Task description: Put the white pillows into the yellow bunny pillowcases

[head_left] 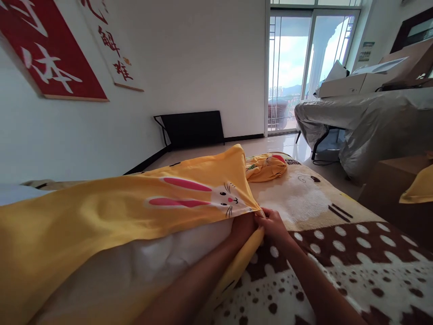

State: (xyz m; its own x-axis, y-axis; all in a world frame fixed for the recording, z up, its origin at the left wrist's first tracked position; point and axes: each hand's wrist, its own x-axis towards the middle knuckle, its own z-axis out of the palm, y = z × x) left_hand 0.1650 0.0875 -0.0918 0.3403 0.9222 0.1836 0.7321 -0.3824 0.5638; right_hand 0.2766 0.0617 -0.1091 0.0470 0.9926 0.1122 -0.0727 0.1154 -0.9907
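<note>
A yellow pillowcase (111,198) with a pink-eared rabbit print stretches from the left side to the middle of the head view. White pillow-like padding (162,259) shows beneath its raised edge. My right hand (272,223) is closed on the pillowcase's edge at the near right corner, below the rabbit's face. My left hand (246,225) reaches under the fabric at that same corner, close beside the right one. The cloth and my other hand hide the left fingers, so their grip does not show. A lower yellow flap hangs between my forearms.
Under the pillowcase lies a brown, cream and white patterned blanket (338,239). Bunched yellow cloth (269,168) rests behind the corner. A plastic-covered table (338,110) with boxes stands at right, a cardboard box (389,180) nearer. A black folded panel (194,128) leans against the wall.
</note>
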